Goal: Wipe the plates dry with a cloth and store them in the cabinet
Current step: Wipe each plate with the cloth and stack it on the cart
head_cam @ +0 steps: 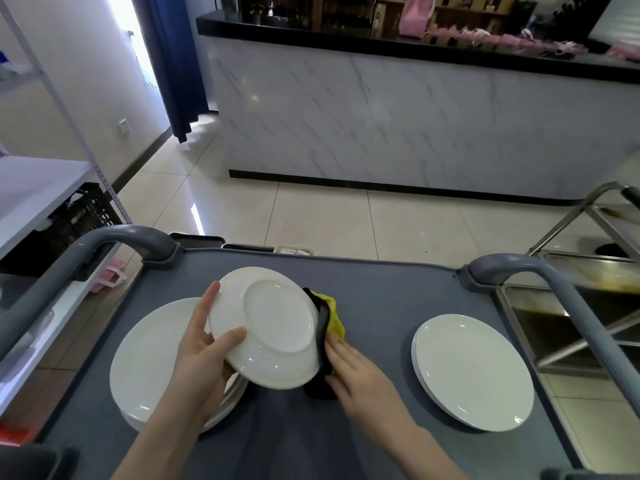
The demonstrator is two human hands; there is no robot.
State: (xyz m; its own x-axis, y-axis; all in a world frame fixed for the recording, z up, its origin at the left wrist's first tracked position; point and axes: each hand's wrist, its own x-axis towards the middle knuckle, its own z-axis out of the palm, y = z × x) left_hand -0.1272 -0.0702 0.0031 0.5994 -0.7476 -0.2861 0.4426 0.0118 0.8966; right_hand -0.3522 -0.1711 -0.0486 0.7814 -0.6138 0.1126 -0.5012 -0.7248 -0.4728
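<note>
Grey cart (381, 299): left stack (152, 358), right stack (472, 370).
Left hand (197, 351) grips 1 plate (270, 323); right hand (360, 372) presses cloth (334, 317) against it, fingers straight.

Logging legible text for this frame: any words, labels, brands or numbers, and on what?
Readable text: none.
Held plate, cloth, cart: no print visible.
Bottles on the shelves behind the counter: labels too blurred to read.
Small white item past the cart's far edge: marks too small to read.
</note>
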